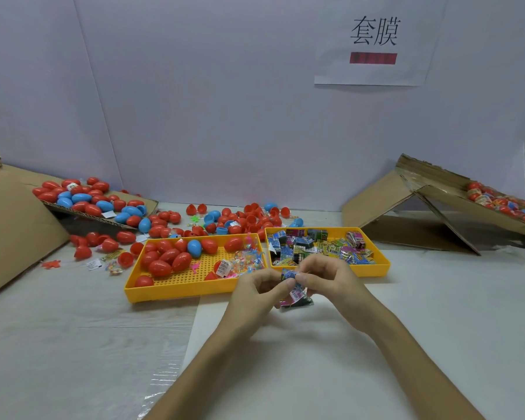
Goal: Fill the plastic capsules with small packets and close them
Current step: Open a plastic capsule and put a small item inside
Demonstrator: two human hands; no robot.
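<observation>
Paper sign [373,40] w/ black characters & red bar on wall [225,86]; cardboard sheet [12,222] far L, folded cardboard [385,201] R.

Only the person's arms are showing: the left hand [255,286] and the right hand [325,274], each running back into a bare forearm. The left forearm [206,359] and the right forearm [406,344] are appearing uncovered from the wrists to the bottom edge of the view, slender at the wrists and widening toward the elbows. The knuckles are standing out as soft ridges on the backs of both hands. A thumbnail on the right hand is looking short; finer detail is blurring out.
</observation>
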